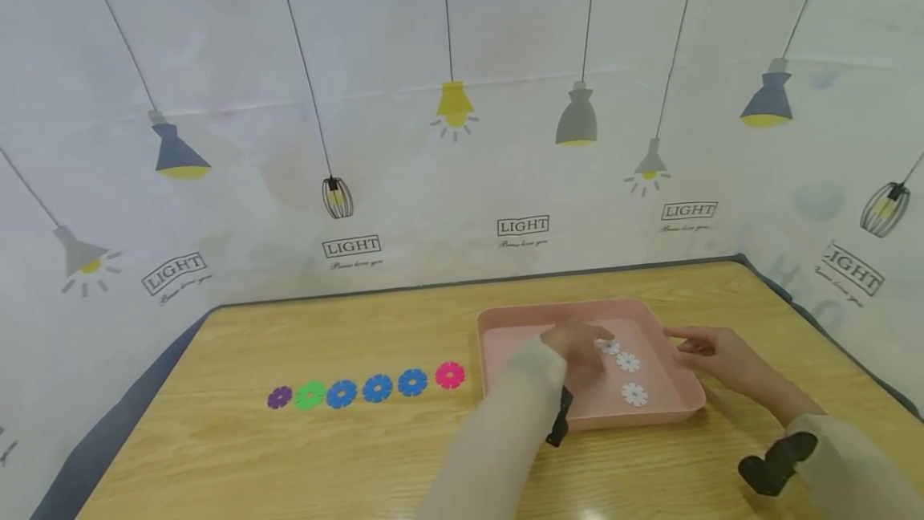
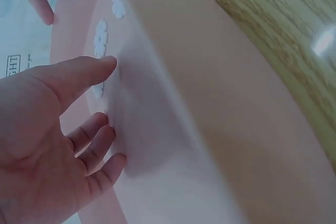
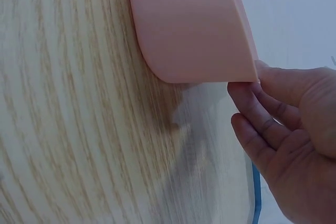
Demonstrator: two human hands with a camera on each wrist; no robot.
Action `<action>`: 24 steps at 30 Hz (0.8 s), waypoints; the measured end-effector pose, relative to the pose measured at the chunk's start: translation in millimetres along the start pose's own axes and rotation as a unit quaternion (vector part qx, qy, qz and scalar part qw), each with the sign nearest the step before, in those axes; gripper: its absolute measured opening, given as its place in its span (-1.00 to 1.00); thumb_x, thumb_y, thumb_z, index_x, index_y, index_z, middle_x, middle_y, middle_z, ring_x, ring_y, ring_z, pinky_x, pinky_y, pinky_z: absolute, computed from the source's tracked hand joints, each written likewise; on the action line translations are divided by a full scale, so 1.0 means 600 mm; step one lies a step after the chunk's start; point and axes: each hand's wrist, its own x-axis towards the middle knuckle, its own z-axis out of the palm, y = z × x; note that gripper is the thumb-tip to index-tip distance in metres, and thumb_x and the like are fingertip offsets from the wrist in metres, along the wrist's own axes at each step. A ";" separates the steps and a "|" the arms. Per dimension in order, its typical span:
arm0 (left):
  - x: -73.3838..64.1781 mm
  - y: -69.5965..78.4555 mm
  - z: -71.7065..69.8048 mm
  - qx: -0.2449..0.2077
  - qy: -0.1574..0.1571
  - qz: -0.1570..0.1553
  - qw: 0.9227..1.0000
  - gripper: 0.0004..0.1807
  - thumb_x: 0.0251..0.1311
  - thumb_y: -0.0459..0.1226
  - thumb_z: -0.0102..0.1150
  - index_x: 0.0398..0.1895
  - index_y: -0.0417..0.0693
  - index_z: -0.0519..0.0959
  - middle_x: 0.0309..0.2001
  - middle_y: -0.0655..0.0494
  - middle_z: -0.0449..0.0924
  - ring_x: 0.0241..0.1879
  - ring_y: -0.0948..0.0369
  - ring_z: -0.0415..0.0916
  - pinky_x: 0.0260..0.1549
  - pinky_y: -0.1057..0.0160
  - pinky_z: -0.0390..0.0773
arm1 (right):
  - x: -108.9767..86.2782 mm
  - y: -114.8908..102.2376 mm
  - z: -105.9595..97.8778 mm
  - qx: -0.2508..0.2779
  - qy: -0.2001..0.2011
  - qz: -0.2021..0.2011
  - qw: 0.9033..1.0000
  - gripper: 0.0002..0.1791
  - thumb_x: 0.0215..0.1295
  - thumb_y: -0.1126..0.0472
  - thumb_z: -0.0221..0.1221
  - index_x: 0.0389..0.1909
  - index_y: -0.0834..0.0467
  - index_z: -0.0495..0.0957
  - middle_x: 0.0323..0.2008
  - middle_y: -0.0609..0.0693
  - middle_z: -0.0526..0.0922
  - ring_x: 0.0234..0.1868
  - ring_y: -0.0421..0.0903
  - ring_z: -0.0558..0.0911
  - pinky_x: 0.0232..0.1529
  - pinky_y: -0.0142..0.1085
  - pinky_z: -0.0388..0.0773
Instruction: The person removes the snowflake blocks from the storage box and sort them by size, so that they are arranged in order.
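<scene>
A shallow pink tray (image 1: 592,422) sits on the wooden table. Inside it, white notched plastic discs (image 1: 634,395) lie on the right part of the floor. My left hand (image 1: 577,346) reaches down into the tray with fingertips right at the farthest white disc (image 1: 609,346). In the left wrist view the thumb (image 2: 105,66) is extended and the other visible fingers are loosely bent, nothing gripped between them; the index finger is hidden. My right hand (image 3: 299,124) pinches the tray's right rim (image 3: 253,59), thumb on one side and fingers on the other.
Left of the tray a row of notched discs runs across the table (image 1: 325,464): a purple disc (image 1: 279,397), a green disc (image 1: 310,396), three blue discs (image 1: 378,387) and a pink disc (image 1: 450,375). A printed lamp-pattern curtain (image 1: 404,183) stands behind the table.
</scene>
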 end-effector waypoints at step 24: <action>0.008 0.015 0.008 0.076 0.110 -0.037 0.990 -0.91 0.01 -0.29 0.32 -0.38 0.04 0.63 -0.38 0.27 0.56 -0.37 0.31 0.41 -0.27 0.33 0.45 | 0.002 0.002 -0.001 0.017 -0.008 0.004 1.000 -0.49 0.25 0.26 0.14 0.15 0.44 0.32 -0.24 0.21 0.61 -0.24 0.04 0.60 -0.36 -0.33 0.55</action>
